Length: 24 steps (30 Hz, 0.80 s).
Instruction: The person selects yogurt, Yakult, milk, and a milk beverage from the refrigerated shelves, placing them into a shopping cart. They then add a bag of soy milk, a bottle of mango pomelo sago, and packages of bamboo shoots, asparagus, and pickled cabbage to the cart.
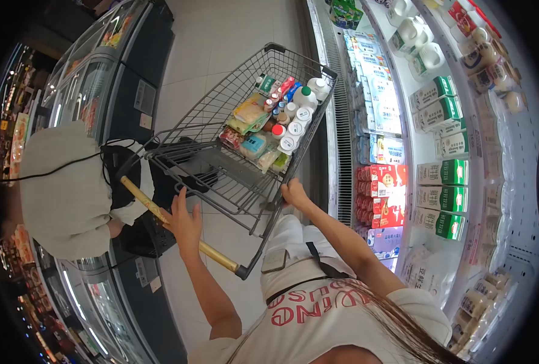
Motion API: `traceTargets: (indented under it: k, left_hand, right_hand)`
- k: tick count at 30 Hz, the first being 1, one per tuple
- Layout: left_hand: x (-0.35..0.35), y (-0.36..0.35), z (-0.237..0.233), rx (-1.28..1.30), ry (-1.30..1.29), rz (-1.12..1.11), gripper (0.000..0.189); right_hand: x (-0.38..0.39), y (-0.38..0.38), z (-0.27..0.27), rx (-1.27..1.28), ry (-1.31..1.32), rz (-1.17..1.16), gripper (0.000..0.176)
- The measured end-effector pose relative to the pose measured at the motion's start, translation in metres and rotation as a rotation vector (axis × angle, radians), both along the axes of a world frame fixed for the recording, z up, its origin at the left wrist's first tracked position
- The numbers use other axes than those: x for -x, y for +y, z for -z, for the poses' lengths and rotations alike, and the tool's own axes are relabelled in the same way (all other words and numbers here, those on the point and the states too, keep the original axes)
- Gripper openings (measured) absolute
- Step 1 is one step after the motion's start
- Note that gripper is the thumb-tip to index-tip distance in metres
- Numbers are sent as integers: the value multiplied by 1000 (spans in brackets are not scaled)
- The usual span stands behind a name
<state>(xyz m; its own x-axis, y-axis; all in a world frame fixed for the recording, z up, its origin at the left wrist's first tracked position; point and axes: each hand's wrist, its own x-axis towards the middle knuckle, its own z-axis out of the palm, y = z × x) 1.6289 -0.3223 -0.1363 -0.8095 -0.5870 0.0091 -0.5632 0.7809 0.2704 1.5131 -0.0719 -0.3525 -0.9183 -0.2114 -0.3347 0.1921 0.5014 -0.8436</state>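
Standing at an angle across the aisle floor [218,51] in front of you, the wire shopping cart [275,46] has its yellow handle [218,255] running diagonally between you and a person [63,188] in a light top on your left. Inside the basket, to its right side, white-lidded containers [289,144] stand beside a green-capped bottle [306,91] and a red-capped bottle [278,130], with small bottles, a yellow package [250,111] and other bagged goods packed to their left. Your right hand [294,193] is at the cart's near right side, its fingers curled closed on the frame. Your left hand [185,223] is at the handle, fingers spread apart; you cannot tell how firmly it touches the bar. Just beyond the cart on your right runs a lit refrigerated shelf unit [406,151], holding red cartons [388,197], green-and-white cartons [442,173] and white jugs [428,57]. On your left, past the person, glass-topped display cases [87,76] line the aisle. A dark cable [57,173] crosses in front of the person's light top, and a small flat object [275,260] rests at your waist.
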Motion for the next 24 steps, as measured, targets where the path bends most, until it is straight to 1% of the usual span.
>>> traceTargets:
  k: [1, 2, 4, 7, 9, 10, 11, 13, 14, 17, 18, 21, 24]
  left_hand:
    - [-5, 3, 3, -30, 26, 34, 35]
    - [-11, 7, 4, -31, -67, 89, 31]
    - [-19, 24, 5, -29, -234, 179, 23]
    - [-42, 37, 16, -138, 78, 262, 16]
    - [-55, 46, 18, -77, 148, 405, 18]
    - [-61, 52, 21, -26, 198, 475, 18]
    - [-67, 59, 24, 29, 243, 546, 19]
    - [-78, 74, 31, 14, 326, 731, 22]
    - [-85, 78, 34, 2, 366, 823, 26]
    - [-83, 95, 36, 77, 440, 864, 32]
    - [-82, 99, 34, 70, 478, 875, 34]
    - [-82, 115, 35, 53, 564, 903, 37]
    - [-81, 124, 35, 46, 608, 921, 35]
  right_hand:
    - [1, -1, -14, 0, -3, -9, 42]
    - [2, 3, -30, 61, -196, 33, 43]
    - [5, 5, -32, 34, -132, 90, 42]
    - [-2, 11, -37, -6, -75, 179, 39]
    - [-4, 18, -39, -35, 6, 235, 36]
    - [-4, 20, -41, -67, -42, 310, 40]
    - [-6, 25, -43, -96, 22, 362, 42]
    - [-18, 36, -46, -158, 134, 470, 47]
    - [-28, 38, -48, -116, 113, 485, 49]
    - [-52, 51, -58, 6, 62, 512, 53]
    - [-71, 53, -85, 90, -3, 454, 54]
    - [-127, 51, -117, 177, 115, 486, 56]
    - [-160, 50, -124, 261, 95, 569, 57]
